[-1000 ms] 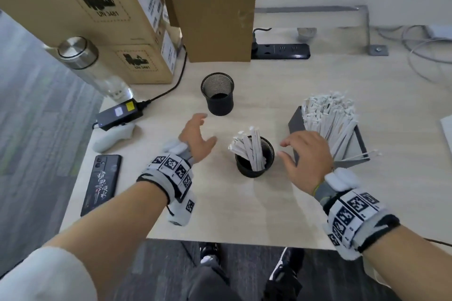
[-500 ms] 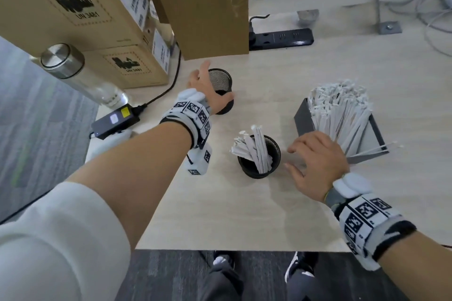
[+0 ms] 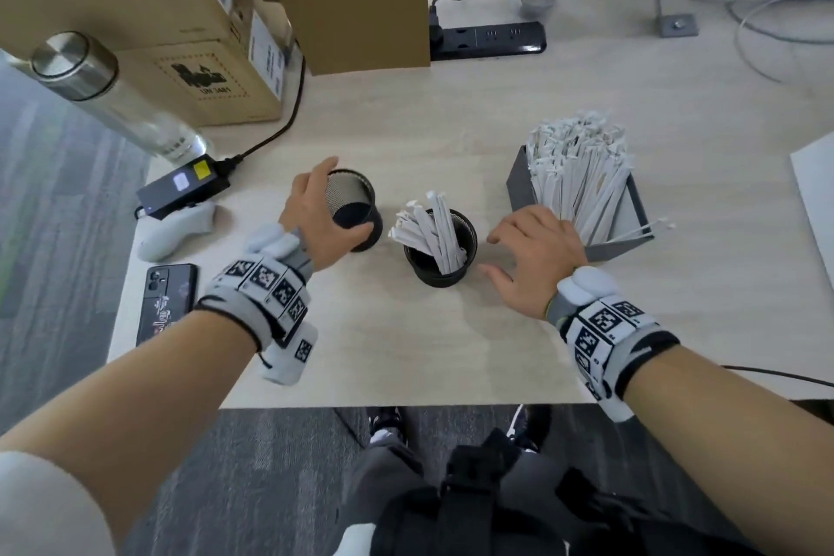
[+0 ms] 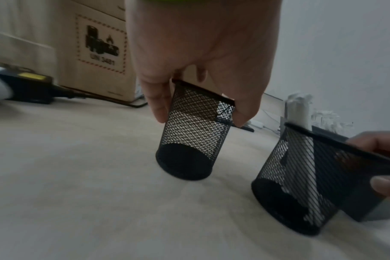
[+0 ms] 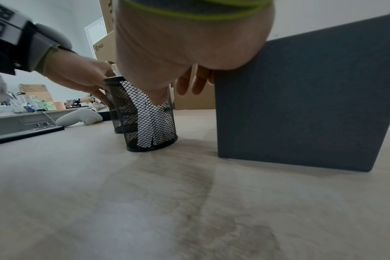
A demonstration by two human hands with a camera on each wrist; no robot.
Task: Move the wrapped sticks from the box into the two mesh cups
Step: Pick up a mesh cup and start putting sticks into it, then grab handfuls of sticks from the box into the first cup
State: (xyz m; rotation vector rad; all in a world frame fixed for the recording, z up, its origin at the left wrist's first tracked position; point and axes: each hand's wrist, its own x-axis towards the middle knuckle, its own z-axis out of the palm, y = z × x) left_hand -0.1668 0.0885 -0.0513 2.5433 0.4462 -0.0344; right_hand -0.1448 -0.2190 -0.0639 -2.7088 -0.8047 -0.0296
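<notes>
My left hand (image 3: 322, 214) grips the empty black mesh cup (image 3: 356, 201) by its rim, thumb on the near side and fingers on the far side; in the left wrist view the cup (image 4: 194, 133) stands just left of the second mesh cup (image 4: 301, 193). That second cup (image 3: 440, 260) holds a bunch of white wrapped sticks (image 3: 428, 223). My right hand (image 3: 528, 251) hovers empty with spread fingers between this cup and the grey box (image 3: 632, 223). The box is packed with many wrapped sticks (image 3: 582, 167). In the right wrist view the box wall (image 5: 312, 105) fills the right side.
Cardboard boxes (image 3: 189, 41) and a steel-capped bottle (image 3: 90, 77) stand at the back left. A power adapter (image 3: 185, 185), a white controller (image 3: 176, 230) and a phone (image 3: 167, 302) lie along the left edge. A power strip (image 3: 492, 38) lies at the back.
My left hand reached to the far empty cup, took hold of it and drew it back beside the filled cup. The right hand has stayed next to the box.
</notes>
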